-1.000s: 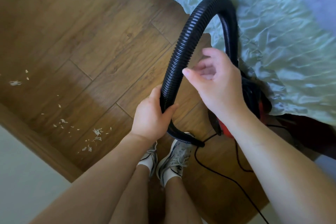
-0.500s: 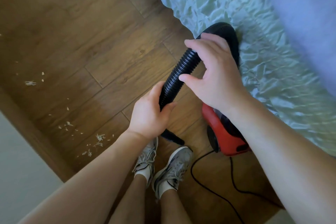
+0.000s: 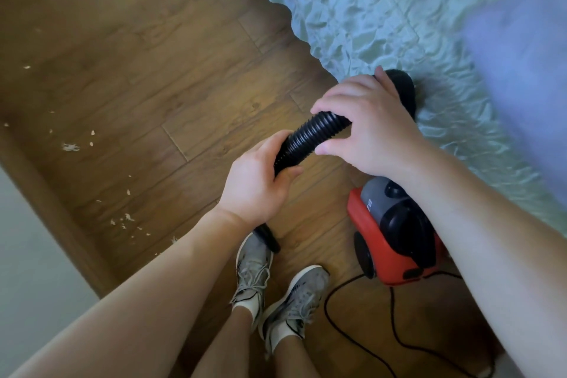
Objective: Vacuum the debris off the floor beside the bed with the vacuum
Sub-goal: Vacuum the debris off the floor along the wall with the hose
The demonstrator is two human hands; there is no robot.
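A black ribbed vacuum hose (image 3: 310,138) runs between my two hands. My left hand (image 3: 254,184) grips its lower end, and the black nozzle tip (image 3: 270,238) pokes out below my wrist, above my left shoe. My right hand (image 3: 371,129) curls over the hose higher up, fingers on top and thumb beneath. The red and grey vacuum body (image 3: 395,239) sits on the wooden floor beside the bed, partly hidden by my right forearm. Small white debris (image 3: 70,147) lies scattered on the floor at the left, with more flakes (image 3: 125,219) nearer my left arm.
The bed with a rumpled pale green cover (image 3: 383,9) fills the upper right. A black power cord (image 3: 362,337) loops on the floor by my grey sneakers (image 3: 294,298). A wooden skirting board (image 3: 55,209) and pale wall run along the left.
The tall hose loop has been drawn down and now runs short between my hands. My right hand came from beside the hose onto it and grips it. The view has shifted, showing more of the vacuum body.
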